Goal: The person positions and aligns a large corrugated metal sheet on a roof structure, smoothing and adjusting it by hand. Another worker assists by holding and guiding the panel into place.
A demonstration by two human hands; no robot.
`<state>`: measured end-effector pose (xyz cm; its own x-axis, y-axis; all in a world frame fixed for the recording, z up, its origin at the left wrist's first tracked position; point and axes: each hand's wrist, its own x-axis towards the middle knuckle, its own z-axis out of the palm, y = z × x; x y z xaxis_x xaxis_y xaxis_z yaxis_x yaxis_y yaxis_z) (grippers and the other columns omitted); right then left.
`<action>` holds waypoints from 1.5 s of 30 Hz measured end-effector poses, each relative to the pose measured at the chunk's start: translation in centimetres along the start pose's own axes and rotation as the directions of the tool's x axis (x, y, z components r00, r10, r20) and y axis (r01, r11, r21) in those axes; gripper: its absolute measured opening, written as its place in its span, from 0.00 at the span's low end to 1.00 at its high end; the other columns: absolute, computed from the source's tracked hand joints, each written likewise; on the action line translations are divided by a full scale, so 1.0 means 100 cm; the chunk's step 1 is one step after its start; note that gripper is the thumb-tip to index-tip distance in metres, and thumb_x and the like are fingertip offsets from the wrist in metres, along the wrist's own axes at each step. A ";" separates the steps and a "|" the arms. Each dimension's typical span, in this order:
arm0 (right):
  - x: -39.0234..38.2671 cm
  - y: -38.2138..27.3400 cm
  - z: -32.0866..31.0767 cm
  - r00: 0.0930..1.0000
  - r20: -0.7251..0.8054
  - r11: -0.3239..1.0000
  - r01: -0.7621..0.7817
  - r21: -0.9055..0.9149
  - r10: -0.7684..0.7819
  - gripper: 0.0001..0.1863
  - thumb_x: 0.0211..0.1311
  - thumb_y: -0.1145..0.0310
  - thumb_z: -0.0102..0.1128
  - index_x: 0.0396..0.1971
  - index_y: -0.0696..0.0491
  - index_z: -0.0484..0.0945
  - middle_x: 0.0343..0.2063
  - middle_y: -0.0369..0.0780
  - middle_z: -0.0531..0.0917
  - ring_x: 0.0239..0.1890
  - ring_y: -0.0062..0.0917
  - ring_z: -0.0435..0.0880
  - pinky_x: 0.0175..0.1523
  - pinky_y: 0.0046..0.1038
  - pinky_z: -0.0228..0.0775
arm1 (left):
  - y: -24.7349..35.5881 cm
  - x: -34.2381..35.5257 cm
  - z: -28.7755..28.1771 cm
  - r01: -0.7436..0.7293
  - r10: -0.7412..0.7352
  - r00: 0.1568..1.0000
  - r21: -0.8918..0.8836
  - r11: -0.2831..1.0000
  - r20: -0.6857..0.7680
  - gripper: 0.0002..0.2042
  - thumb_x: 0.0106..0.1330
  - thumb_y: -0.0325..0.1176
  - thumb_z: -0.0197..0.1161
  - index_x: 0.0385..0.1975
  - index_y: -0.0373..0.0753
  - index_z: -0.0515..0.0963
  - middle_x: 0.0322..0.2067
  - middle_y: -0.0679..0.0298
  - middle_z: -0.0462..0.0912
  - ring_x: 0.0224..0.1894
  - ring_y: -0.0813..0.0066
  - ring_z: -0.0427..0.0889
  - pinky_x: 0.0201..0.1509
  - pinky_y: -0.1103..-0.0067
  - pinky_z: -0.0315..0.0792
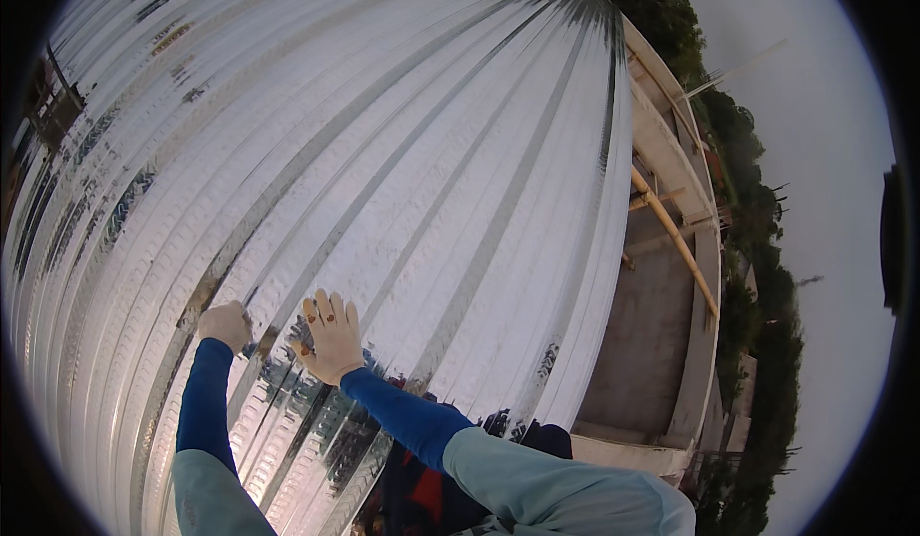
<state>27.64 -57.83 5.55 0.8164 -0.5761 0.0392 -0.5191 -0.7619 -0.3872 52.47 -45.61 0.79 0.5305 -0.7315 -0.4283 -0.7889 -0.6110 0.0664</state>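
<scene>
A large sheet of shiny, ribbed metal roofing (431,182) spreads out before me, its ridges running away from me. My left hand (226,326), in a pale glove, is closed just above a ridge. Small dark bits show beside that fist, but whatever is inside it, if anything, is hidden. Close by on its right, my right hand (331,338) lies flat on the metal with fingers stretched out. Its glove is pale too, with a few reddish-brown marks on the fingers. Blue sleeves cover both forearms.
Past the sheet's right edge lies a lower concrete recess (642,344) with a pale wall along its outer side. A yellowish pole (676,239) slants across it. Trees (767,325) stand beyond the wall. Dark clothing with a red patch (427,496) shows at the bottom.
</scene>
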 end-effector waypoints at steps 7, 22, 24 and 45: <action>-0.005 0.004 0.013 0.999 -0.042 1.000 0.004 -0.004 -0.005 0.44 0.66 0.48 0.71 0.76 0.56 0.70 0.77 0.54 0.68 0.77 0.55 0.64 0.81 0.62 0.51 | -0.001 -0.012 0.001 -0.039 0.036 0.995 -0.027 0.999 -0.095 0.15 0.81 0.46 0.62 0.42 0.40 0.85 0.37 0.48 0.93 0.41 0.46 0.95 0.47 0.53 0.86; 0.007 -0.002 0.007 0.998 0.066 0.996 -0.006 -0.091 0.013 0.41 0.61 0.46 0.72 0.69 0.53 0.76 0.69 0.49 0.72 0.71 0.49 0.66 0.74 0.57 0.56 | -0.013 -0.022 0.015 -0.103 0.124 0.944 0.082 0.991 -0.307 0.24 0.88 0.57 0.53 0.42 0.43 0.84 0.33 0.54 0.92 0.35 0.49 0.94 0.35 0.56 0.85; 0.003 0.003 0.015 1.000 0.007 0.994 -0.009 -0.105 0.010 0.41 0.62 0.45 0.71 0.70 0.53 0.76 0.70 0.49 0.72 0.72 0.50 0.66 0.76 0.59 0.54 | -0.013 -0.018 0.023 -0.105 0.120 0.938 0.063 0.992 -0.327 0.25 0.89 0.58 0.51 0.42 0.44 0.84 0.33 0.53 0.92 0.34 0.46 0.94 0.35 0.54 0.85; 0.005 -0.006 0.007 0.956 -0.056 0.955 -0.291 -0.050 0.288 0.41 0.58 0.39 0.71 0.67 0.49 0.78 0.66 0.45 0.73 0.74 0.42 0.65 0.76 0.58 0.54 | -0.042 0.004 0.046 -0.249 0.321 0.870 0.228 0.941 -0.376 0.22 0.84 0.55 0.62 0.39 0.41 0.85 0.38 0.50 0.86 0.43 0.42 0.86 0.44 0.48 0.78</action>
<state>28.56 -57.43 5.19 0.6168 -0.7868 -0.0227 -0.7460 -0.5752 -0.3356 54.53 -41.96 -3.82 0.3248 -0.9457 -0.0127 -0.9453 -0.3242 -0.0361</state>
